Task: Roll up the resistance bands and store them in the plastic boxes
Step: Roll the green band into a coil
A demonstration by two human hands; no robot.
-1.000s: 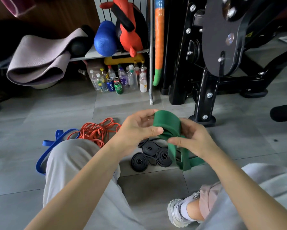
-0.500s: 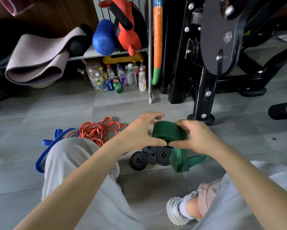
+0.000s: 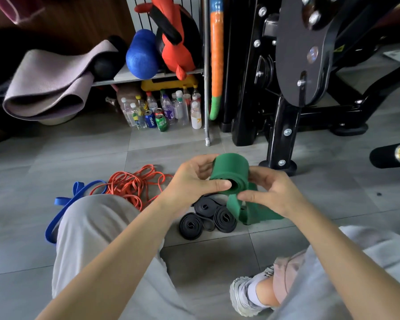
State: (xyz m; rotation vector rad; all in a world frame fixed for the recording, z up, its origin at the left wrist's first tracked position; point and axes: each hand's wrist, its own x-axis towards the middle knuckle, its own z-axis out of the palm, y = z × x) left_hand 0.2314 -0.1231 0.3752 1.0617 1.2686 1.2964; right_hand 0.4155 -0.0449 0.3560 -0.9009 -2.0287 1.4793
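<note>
**Inspector:** State of the grip, both sides?

**Assessor:** The left hand (image 3: 192,181) curls round the green band (image 3: 231,172), thumb across the roll's open end. The right hand (image 3: 271,191) pinches the band just under the roll. The roll is held in the air above the rolled black bands (image 3: 208,215). Its loose tail (image 3: 254,212) drops to the floor (image 3: 333,199).

**Inspector:** Risks?

**Assessor:** The likeliest is that the coil springs loose if either pinch slackens, since the rubber looks stiff and the core is not tight. Also, the tail appears twisted where it hangs and could wind in crooked.

**Inspector:** Clearance?

**Assessor:** There is open tile ahead and to the right, up to the machine foot (image 3: 278,166). The left is crowded: the orange bands (image 3: 134,183) and the blue band (image 3: 62,211) lie beside the knee (image 3: 90,218). No plastic box is in view, so the route to storage cannot be judged.
</note>
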